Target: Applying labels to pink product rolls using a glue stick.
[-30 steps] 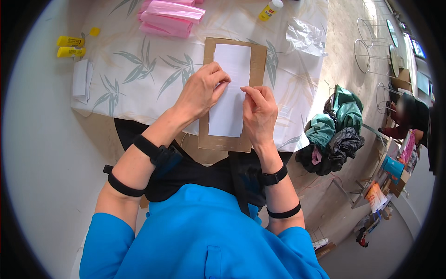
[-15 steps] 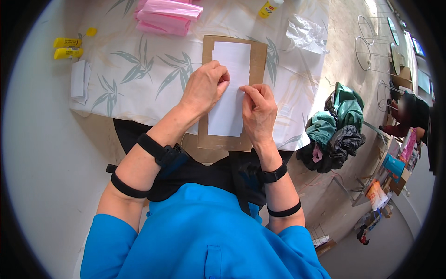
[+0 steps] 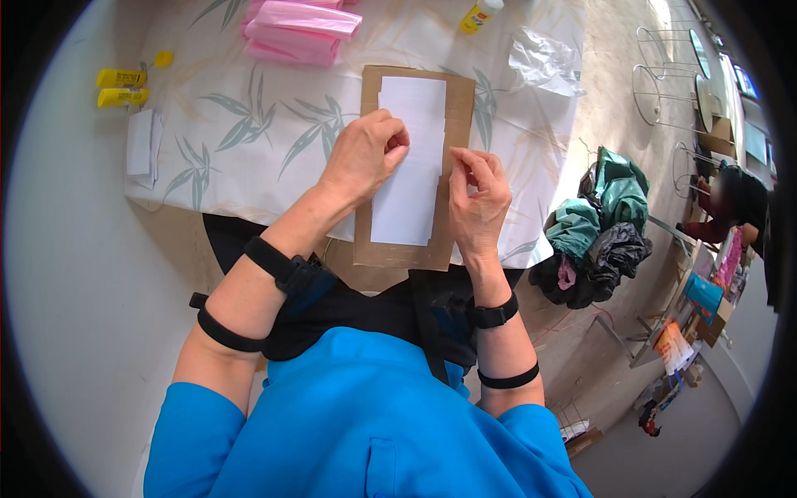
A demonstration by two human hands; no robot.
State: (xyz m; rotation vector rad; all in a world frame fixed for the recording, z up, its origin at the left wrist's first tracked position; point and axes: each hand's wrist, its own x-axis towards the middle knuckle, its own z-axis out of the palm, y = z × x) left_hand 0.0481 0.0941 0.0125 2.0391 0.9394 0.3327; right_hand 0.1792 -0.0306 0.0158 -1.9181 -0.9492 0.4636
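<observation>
The white paper (image 3: 407, 199) lies on the cardboard (image 3: 403, 255), likely for firm backing, the left hand (image 3: 365, 158) curled over the cardboard's left side, perhaps steadying the paper, the right hand (image 3: 480, 195) bent-fingered at its right edge, any grip in either impossible to tell.

right hand (image 3: 481, 203) | shifted rightward | fingers (image 3: 475, 163) off white paper (image 3: 407, 187), over cardboard's (image 3: 459, 100) right side

Free tablecloth (image 3: 266, 176) between left hand (image 3: 359, 158) and white papers (image 3: 139, 145), pink bundle (image 3: 303, 35) an obstacle beyond.
</observation>
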